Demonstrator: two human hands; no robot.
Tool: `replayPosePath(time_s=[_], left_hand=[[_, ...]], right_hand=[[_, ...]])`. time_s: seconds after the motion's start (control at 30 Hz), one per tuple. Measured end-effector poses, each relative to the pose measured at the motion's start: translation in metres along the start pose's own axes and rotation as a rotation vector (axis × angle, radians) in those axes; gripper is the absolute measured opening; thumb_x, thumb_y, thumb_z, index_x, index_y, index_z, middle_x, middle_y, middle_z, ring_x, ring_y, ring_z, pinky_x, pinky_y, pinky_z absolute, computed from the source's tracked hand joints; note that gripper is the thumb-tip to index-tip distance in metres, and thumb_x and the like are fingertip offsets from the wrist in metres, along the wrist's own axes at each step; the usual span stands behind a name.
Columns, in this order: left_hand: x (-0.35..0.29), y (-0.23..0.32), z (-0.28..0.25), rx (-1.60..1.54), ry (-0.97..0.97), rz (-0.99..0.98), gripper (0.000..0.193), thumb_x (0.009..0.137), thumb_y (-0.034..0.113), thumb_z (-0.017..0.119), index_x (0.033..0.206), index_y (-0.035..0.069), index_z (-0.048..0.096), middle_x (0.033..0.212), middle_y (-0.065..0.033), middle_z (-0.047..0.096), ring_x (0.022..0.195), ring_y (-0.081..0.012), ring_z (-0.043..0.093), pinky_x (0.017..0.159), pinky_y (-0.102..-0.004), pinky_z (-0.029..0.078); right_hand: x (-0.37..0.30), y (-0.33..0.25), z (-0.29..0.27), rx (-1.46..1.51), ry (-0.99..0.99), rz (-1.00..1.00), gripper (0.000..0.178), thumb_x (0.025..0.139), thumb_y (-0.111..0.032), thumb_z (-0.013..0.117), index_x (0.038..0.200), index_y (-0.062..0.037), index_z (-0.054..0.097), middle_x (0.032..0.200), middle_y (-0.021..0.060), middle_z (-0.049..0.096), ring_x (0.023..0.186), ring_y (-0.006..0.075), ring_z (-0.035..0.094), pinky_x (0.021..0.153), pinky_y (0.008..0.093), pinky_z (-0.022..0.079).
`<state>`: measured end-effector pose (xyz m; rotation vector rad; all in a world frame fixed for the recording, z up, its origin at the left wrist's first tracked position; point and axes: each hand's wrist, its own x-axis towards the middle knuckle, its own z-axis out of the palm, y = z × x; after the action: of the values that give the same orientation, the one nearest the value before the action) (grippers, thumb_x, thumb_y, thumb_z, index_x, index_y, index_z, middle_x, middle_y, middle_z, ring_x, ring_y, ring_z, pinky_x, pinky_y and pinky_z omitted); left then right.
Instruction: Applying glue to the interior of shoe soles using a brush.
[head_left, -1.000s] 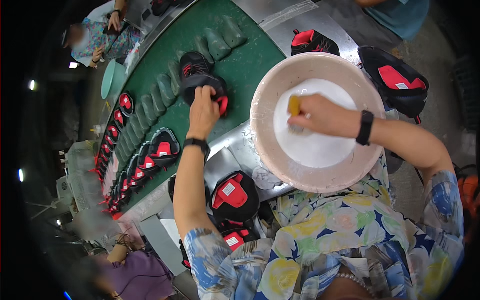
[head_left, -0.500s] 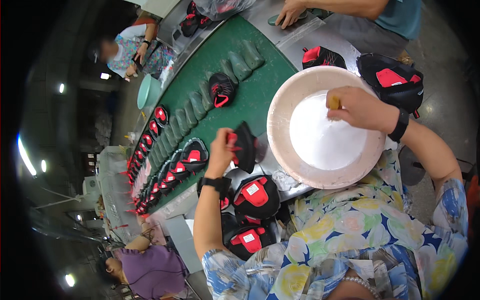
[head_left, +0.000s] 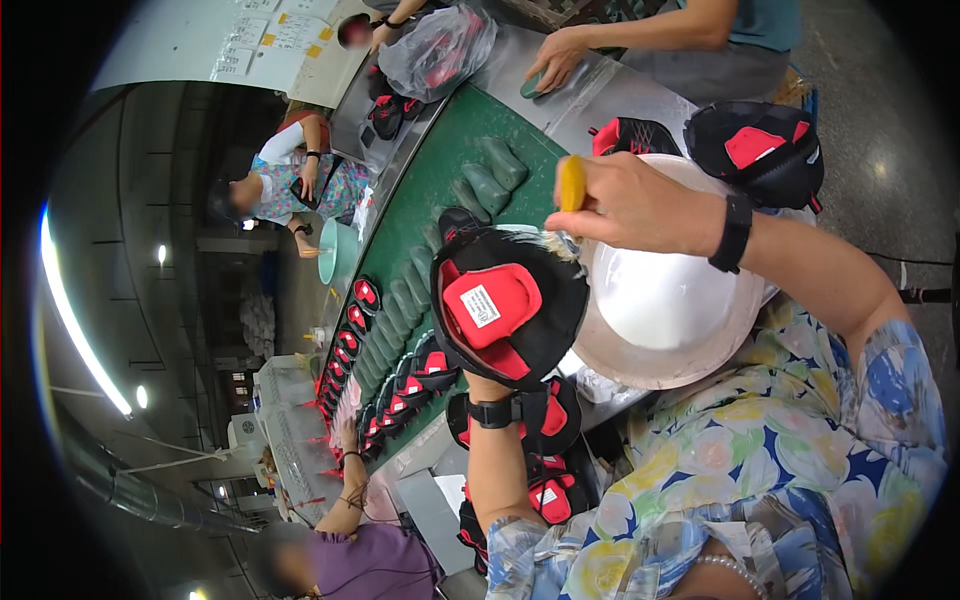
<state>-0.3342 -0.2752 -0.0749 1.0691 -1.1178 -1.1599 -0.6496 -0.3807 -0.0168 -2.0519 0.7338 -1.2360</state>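
Head view now shows the right hand gripping the brush clear of the basin, bristles at the black shoe's rim, so brushing seems under way. The left hand, mostly hidden, holds that shoe above the green surface's near edge; 0.5 s ago it hung apart from the brush.

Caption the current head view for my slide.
Right hand holds a yellow-handled brush at the edge of a shoe upper held by the left hand, beside a basin of white liquid.
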Motion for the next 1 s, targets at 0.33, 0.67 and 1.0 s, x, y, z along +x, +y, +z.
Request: replayPosePath(time_s=[0.33, 0.67, 1.0], left_hand=[[-0.004, -0.057, -0.045, 1.467, 0.323, 0.689, 0.078, 0.085, 0.035, 0.074, 0.147, 0.001, 0.039, 0.146, -0.0165, 0.048, 0.130, -0.0319, 0.051, 0.109, -0.0464, 0.042], [0.001, -0.014, -0.021, 0.920, 0.301, 0.574, 0.066, 0.091, 0.027, 0.068, 0.145, 0.000, 0.041, 0.139, -0.0167, 0.055, 0.126, -0.0277, 0.056, 0.109, -0.0434, 0.044], [-0.052, -0.037, 0.038, -0.195, 0.171, -0.163, 0.060, 0.093, 0.023, 0.067, 0.144, 0.002, 0.044, 0.139, -0.0154, 0.057, 0.125, -0.0263, 0.057, 0.107, -0.0428, 0.047]], right_hand=[[-0.034, -0.009, 0.040, 0.271, 0.102, 0.492, 0.033, 0.088, -0.026, 0.072, 0.087, 0.0063, 0.065, 0.074, 0.0177, 0.069, 0.066, 0.0243, 0.069, 0.062, 0.0345, 0.052], [-0.048, -0.021, 0.047, 0.577, 0.075, 0.471, 0.029, 0.091, -0.025, 0.073, 0.091, 0.0033, 0.065, 0.075, 0.0089, 0.069, 0.062, 0.0118, 0.064, 0.057, 0.0268, 0.050], [-0.033, -0.029, 0.037, 0.250, -0.011, -0.390, 0.019, 0.084, -0.013, 0.078, 0.096, -0.0076, 0.064, 0.101, 0.0078, 0.072, 0.092, 0.0242, 0.066, 0.084, 0.0368, 0.051]])
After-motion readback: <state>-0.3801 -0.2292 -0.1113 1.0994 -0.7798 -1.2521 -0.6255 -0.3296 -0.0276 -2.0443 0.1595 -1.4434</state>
